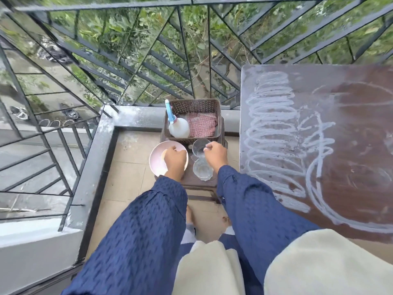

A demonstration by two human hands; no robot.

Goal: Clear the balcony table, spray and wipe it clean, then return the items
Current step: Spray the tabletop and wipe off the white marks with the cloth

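A low brown stool [189, 179] stands on the balcony floor left of the table. On it lies a pink plate [156, 161], with my left hand [175, 159] curled down over its right half. Two clear glasses stand beside the plate. My right hand [214, 155] pinches the rim of the far glass [198, 145]; the near glass [202, 170] stands free just below it. The brown table [350, 145] at the right carries white scribbled streaks and nothing else.
A brown perforated basket [194, 105] at the stool's far end holds a white spray bottle [179, 128] with a blue trigger and a red checked cloth [203, 125]. A black metal railing [127, 60] and a grey ledge [93, 162] close the balcony ahead and left.
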